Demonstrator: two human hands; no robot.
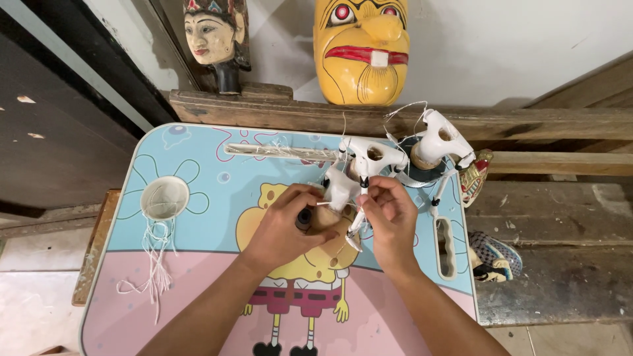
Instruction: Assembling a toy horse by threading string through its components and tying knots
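A small cartoon-printed table [198, 290] carries the work. At its far middle stands a white wooden puppet body [364, 158]. The left hand [287, 227] curls its fingers around the puppet's brown base [323, 217]. The right hand [390, 221] pinches a thin white string [361, 209] beside it.

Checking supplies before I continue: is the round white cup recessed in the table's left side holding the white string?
Yes, the round white cup holds a white string bundle that trails down over the table.
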